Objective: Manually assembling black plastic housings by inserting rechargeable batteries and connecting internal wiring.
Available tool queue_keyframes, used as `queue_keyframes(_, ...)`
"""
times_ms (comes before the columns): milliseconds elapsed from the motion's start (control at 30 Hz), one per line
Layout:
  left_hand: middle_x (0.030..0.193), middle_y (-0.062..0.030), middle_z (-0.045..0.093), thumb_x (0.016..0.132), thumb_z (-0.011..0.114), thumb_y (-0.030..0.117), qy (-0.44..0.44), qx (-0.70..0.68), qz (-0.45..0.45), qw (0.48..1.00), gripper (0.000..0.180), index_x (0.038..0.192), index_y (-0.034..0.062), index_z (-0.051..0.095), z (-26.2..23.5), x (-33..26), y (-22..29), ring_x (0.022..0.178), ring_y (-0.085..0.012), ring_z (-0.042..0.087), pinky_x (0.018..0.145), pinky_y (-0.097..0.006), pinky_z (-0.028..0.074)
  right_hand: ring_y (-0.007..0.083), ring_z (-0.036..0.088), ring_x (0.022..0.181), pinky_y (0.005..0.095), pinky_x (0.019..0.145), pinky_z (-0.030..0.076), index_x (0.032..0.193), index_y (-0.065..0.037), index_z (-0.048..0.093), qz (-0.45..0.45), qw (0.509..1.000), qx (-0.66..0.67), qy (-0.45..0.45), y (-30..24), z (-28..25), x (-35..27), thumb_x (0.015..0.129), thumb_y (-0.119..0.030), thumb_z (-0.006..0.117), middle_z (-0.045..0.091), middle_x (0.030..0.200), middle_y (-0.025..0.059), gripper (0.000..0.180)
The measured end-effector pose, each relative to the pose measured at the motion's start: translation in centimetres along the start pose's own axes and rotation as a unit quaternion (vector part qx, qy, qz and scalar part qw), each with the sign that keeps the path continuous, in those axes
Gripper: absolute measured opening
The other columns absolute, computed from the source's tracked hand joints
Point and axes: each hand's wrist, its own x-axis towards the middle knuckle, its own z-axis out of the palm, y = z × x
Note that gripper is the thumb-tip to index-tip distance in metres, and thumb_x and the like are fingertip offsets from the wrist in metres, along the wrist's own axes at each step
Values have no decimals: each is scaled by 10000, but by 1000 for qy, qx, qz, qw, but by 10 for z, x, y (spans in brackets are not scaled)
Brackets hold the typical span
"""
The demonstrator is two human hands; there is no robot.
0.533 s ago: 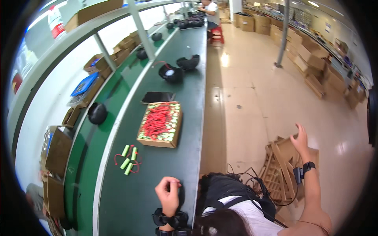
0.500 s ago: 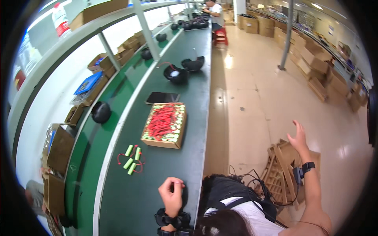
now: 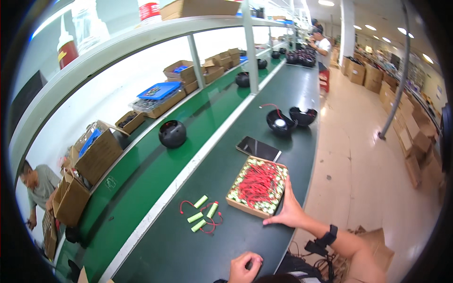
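My right hand (image 3: 290,211) is at the near right corner of a shallow cardboard box (image 3: 246,205), its fingers along the right side and its thumb at the front edge. Green cylindrical batteries line the box, with a tangle of red wires (image 3: 259,184) over their middle. Left of the box, several loose green batteries (image 3: 195,217) with red leads lie on the dark green bench. My left hand (image 3: 246,267) rests near the bench's front edge, its fingers curled in with nothing visible in them. Just behind the box lies a dark phone (image 3: 259,148).
Two open black half-shells (image 3: 280,123) stand farther along the bench (image 3: 181,252). A black ball-shaped housing (image 3: 172,134) sits on the green conveyor (image 3: 141,172) to the left. Boxes and a blue tray (image 3: 159,90) line its far side. One person sits at the far end; another is at far left.
My right hand has come from out over the floor to the box's right side. My view has swung left. The left hand stays curled low by the bench edge.
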Motion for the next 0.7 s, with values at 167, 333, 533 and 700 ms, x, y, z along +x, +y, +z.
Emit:
queue_keyframes(167,696,-77,585,861,574,63,-1,-36,10,999,94,805,-2,613,-3,2,-6,588,-131,521,543,-267,405,445,111,1406,424,1148,168,1391,141,-155,-11,999,-48,-12,-10,0,11,463,-600,863,45,1484,355,1564)
queue_keyframes(333,724,-85,580,860,571,60,-11,-48,4,999,76,824,4,607,-2,1,-8,593,-163,533,546,-284,412,467,142,1383,460,1138,180,1398,146,-116,-25,991,-127,-23,-20,14,37,464,-593,864,75,1473,360,1542)
queue_keyframes(533,721,-112,556,857,576,73,-32,-60,-4,998,77,826,7,596,-1,4,-7,598,-195,528,554,-298,417,470,102,1388,483,1131,165,1403,144,-97,-51,992,-113,-21,-17,48,73,500,-599,844,34,1478,363,1501)
queue_keyframes(700,719,-122,564,845,583,78,0,-56,31,998,85,806,3,585,-5,2,-6,609,-240,546,565,-329,429,461,186,1375,450,1135,170,1390,185,-7,-49,987,-116,-104,-29,42,98,503,-619,830,119,1467,370,1460)
